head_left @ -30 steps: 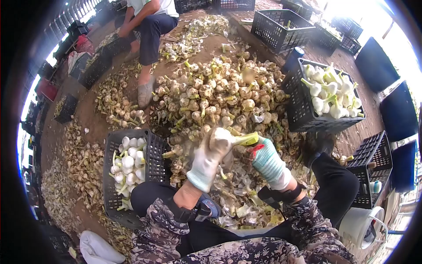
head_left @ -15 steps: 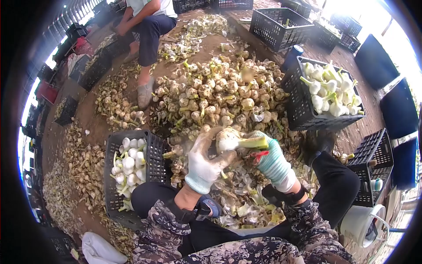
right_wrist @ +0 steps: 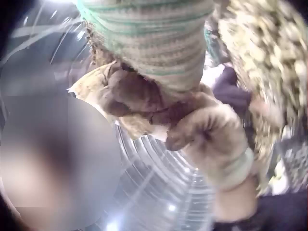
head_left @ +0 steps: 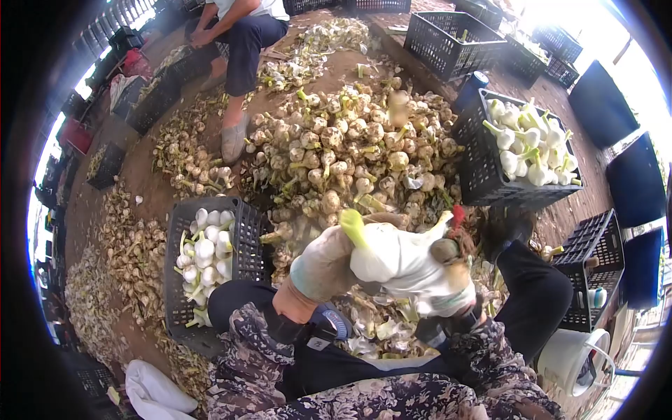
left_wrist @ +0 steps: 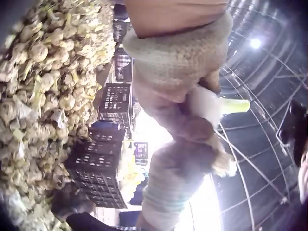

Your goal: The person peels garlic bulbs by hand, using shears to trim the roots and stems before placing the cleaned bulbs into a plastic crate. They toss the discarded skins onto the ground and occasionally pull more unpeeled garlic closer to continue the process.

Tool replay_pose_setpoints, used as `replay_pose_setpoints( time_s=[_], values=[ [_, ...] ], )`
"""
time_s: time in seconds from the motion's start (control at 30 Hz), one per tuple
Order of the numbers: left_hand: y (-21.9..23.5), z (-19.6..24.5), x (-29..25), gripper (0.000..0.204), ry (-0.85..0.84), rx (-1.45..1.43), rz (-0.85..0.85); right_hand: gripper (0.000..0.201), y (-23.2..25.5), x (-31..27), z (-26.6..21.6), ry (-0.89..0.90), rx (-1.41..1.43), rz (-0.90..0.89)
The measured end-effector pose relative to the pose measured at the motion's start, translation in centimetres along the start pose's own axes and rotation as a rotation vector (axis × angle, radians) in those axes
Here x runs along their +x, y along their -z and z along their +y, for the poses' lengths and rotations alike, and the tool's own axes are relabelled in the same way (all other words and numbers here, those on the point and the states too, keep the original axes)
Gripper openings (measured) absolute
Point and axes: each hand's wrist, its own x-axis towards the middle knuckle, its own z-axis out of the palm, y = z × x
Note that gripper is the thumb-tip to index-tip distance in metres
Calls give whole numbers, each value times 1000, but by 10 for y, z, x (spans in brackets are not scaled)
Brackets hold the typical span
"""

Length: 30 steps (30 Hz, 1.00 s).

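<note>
Two hands, both gloved, over one heap of soil-stained garlic (head_left: 343, 133). Left hand (head_left: 323, 269): fingers and thumb curled round one white garlic bulb with a green stem (head_left: 378, 255), held before the body; right hand (head_left: 444, 280), beside it, fingers curled on pale papery husk (right_wrist: 91, 91). Two black plastic crates (head_left: 248, 241) (head_left: 483, 182) of white bulbs, one each side.

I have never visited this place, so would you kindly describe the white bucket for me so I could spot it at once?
From the big garlic pile, look toward the lower right, past the seated person's dark-trousered right knee. The bucket is just beyond it, below a black crate in the head view. Its smooth white body and looped handle set it apart from that perforated crate.
</note>
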Motion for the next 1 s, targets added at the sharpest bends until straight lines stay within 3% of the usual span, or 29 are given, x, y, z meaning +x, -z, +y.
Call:
replay_pose_setpoints(
  time_s=[0.03, 0.07, 0.1, 0.17, 0.2, 0.27, 0.3, 0.33, 0.37, 0.43, 0.47, 0.5, 0.53, 0.6, 0.67, 0.7, 0.77, 0.83, 0.9, 0.93, 0.97, 1.0],
  values=[
    [-1, -1, 0, 56, 24, -62, -40, 39, 14, 6, 11, 130, -373, -25],
    [2, -4, 2, 54, -14, -6, 40, 41, 25, 9, 15, 176, -458, -44],
    [1, -1, 6, 73, 17, 160, 196, 38, 8, 3, 0, 125, -112, -15],
    [2, -2, 6, 65, 11, 50, 253, 34, -25, -9, -30, 79, 644, 78],
    [5, -8, 6, 65, 9, 45, 255, 37, -35, -11, -38, 74, 425, 44],
    [14, -24, 5, 63, -205, 342, 85, 40, -54, -18, -52, 40, -88, -23],
    [7, -20, 3, 69, -148, 385, 183, 40, -65, -21, -59, 8, -388, -58],
    [0, -17, 1, 75, -87, 421, 277, 43, -72, -21, -55, 52, -500, -165],
    [1, -19, 2, 72, -57, 270, 322, 22, -64, -17, -43, 105, -627, -141],
    [0, -14, 0, 69, -63, 250, 282, 26, -78, -18, -67, 126, 131, -111],
    [0, -12, -1, 66, -66, 226, 239, 27, -61, -11, -61, 254, 283, 94],
    [0, -9, -3, 62, -57, 222, 123, 21, -34, 3, -72, 354, 388, -71],
    [3, -8, -6, 61, -48, 196, 106, 19, 22, 16, -53, 424, 597, -12],
    [12, -8, -6, 61, -39, 165, 87, 10, 38, 39, -57, 187, -246, 119],
    [17, -6, 3, 64, 100, 93, 240, 20, 53, 39, -31, -332, -1803, -409],
    [17, -5, 4, 66, 147, 67, 292, 28, 65, 14, -5, -347, -1636, -327],
    [4, -1, -2, 65, -129, 586, 189, 33, 70, 6, 10, -43, -1673, -120],
    [2, 6, -2, 71, -123, 663, 192, 41, 54, 19, -19, -6, -1277, 57],
    [6, 5, 2, 72, -71, 692, 160, 47, 3, 12, -63, -183, -452, 132],
    [16, -1, 4, 70, -115, 681, 132, 53, -11, 7, -67, -45, -360, 83],
    [15, -4, 5, 70, -112, 684, 123, 53, -23, 7, -64, -37, -358, 90],
    [13, -8, 5, 67, -125, 602, 175, 53, -36, 7, -59, 121, -489, 56]
  ],
)
